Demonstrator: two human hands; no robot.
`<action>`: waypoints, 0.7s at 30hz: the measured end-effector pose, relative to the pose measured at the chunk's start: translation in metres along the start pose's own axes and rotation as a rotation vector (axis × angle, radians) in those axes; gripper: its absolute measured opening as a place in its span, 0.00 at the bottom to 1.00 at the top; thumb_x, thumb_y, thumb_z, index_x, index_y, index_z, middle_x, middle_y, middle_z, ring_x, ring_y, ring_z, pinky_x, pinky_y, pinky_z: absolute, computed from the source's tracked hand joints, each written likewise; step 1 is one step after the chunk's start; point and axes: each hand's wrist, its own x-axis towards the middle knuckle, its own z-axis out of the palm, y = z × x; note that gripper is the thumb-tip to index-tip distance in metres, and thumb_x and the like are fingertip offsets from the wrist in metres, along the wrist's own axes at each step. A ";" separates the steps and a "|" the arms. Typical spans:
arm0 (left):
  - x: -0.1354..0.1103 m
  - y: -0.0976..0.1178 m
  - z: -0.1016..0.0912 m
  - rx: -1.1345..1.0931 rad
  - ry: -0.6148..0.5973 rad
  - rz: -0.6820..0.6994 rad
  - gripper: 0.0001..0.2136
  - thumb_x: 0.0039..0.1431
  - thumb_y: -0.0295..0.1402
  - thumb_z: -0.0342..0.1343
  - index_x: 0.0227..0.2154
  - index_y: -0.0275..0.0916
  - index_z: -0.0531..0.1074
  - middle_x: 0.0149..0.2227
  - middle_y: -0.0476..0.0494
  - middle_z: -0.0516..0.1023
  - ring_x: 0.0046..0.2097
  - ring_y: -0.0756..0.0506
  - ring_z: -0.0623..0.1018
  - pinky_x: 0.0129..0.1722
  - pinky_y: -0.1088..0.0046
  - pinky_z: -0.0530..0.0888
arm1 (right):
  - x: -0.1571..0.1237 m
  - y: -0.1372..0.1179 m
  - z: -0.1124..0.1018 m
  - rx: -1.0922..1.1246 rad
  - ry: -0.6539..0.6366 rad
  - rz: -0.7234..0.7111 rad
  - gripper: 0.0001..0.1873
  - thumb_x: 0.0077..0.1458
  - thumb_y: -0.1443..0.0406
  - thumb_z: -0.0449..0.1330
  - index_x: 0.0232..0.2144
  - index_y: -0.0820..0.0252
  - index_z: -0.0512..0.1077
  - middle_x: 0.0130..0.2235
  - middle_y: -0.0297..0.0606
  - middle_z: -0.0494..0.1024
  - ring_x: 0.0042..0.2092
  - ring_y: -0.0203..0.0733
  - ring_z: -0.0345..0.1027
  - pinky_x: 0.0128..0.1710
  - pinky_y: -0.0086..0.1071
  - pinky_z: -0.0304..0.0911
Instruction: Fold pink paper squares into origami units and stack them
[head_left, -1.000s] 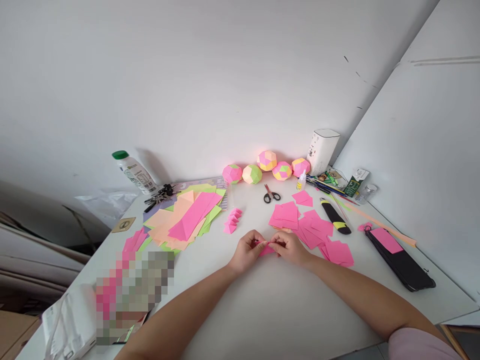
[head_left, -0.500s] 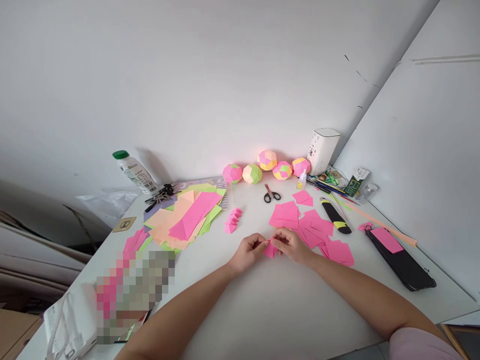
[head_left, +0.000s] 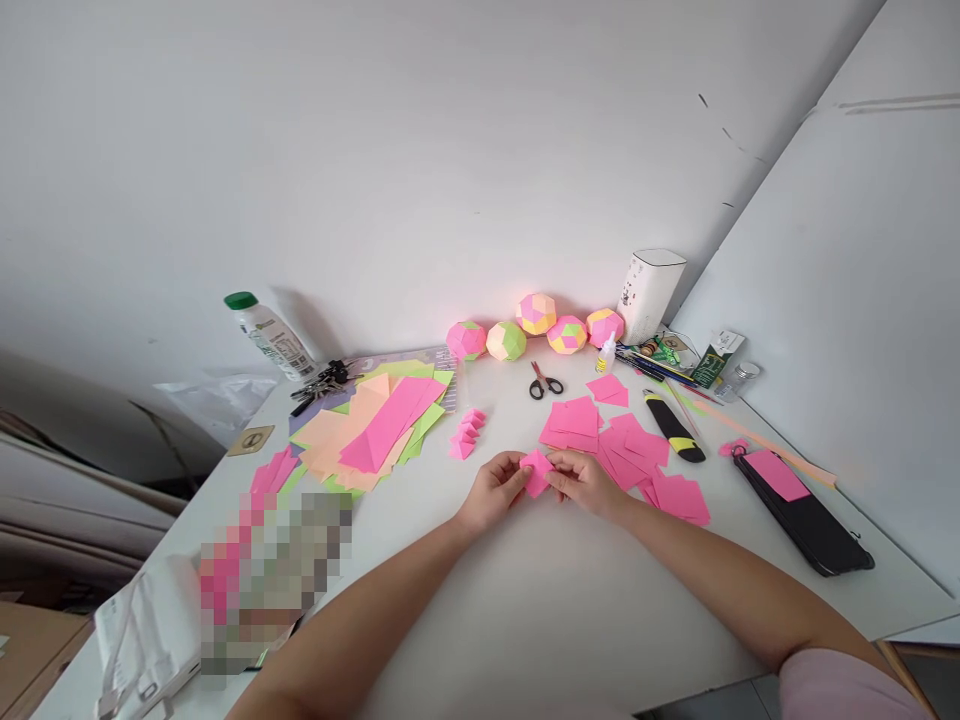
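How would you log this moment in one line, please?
left hand: holding pink paper; right hand: holding same paper; scissors: lying beyond

Single head-worn view, stationed above near side of white table, facing forward and down across it, close range, most of table surface covered, wall beyond table's far edge.

Pink paper turned up into a fuller diamond than the part that showed earlier, my left hand and right hand drew slightly apart to its two sides, my view dipped a little
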 end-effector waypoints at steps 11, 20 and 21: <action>0.003 -0.007 -0.001 -0.116 -0.108 0.056 0.15 0.55 0.41 0.55 0.36 0.42 0.54 0.27 0.54 0.68 0.22 0.55 0.65 0.19 0.80 0.59 | 0.000 0.001 -0.003 0.053 0.005 0.040 0.20 0.53 0.58 0.58 0.47 0.61 0.67 0.26 0.32 0.70 0.24 0.33 0.65 0.25 0.29 0.62; 0.002 -0.008 -0.001 -0.057 -0.144 0.072 0.17 0.52 0.41 0.57 0.40 0.38 0.61 0.31 0.48 0.71 0.28 0.52 0.70 0.26 0.77 0.64 | 0.000 0.004 -0.002 0.047 -0.012 0.009 0.17 0.54 0.59 0.57 0.45 0.62 0.67 0.26 0.32 0.71 0.24 0.33 0.66 0.25 0.30 0.64; 0.003 -0.009 -0.002 -0.048 -0.142 0.077 0.17 0.52 0.41 0.57 0.40 0.38 0.62 0.32 0.47 0.71 0.29 0.52 0.70 0.27 0.76 0.65 | 0.000 0.005 -0.002 0.025 -0.008 0.004 0.17 0.54 0.59 0.57 0.44 0.62 0.67 0.26 0.32 0.71 0.24 0.33 0.66 0.25 0.30 0.64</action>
